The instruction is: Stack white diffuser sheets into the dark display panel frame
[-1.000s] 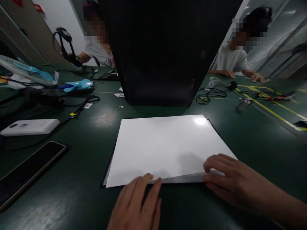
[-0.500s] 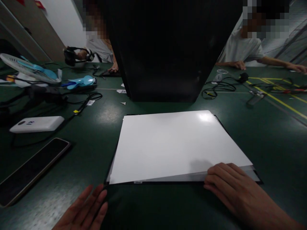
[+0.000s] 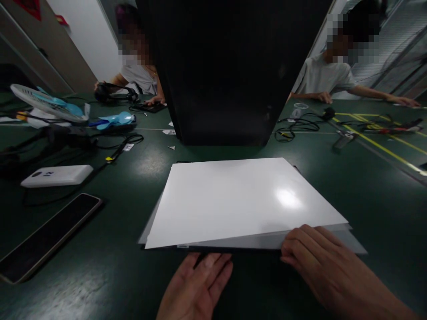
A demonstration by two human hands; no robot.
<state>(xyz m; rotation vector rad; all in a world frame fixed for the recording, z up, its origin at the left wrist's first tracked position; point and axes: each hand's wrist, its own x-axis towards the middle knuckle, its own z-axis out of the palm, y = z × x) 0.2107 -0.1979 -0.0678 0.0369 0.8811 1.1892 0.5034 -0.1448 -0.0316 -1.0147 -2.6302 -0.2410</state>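
A dark-edged folder (image 3: pixel 233 250) lies in front of me with its near edge slightly lifted off the table. On top of it rests a glossy white sheet (image 3: pixel 233 200), set askew. Greyish sheets (image 3: pixel 345 238) show beneath the white one at the right corner and along the left side. My right hand (image 3: pixel 327 262) grips the folder's near edge right of the middle, fingers bent over it, thumb hidden. Palm up, my left hand (image 3: pixel 196 284) has its fingers stretched out at and partly under the near edge, left of the middle.
A tall black panel (image 3: pixel 220 80) stands behind the folder. To the left lie a phone (image 3: pixel 50 238), a white power bank (image 3: pixel 56 176), cables and a racket (image 3: pixel 50 104). Cables (image 3: pixel 300 125) lie at the right. Two people sit across the green table (image 3: pixel 126 275).
My left hand has moved right, from the folder's near left corner to under its near edge. The folder's near edge has risen a little, with my right hand still on it.
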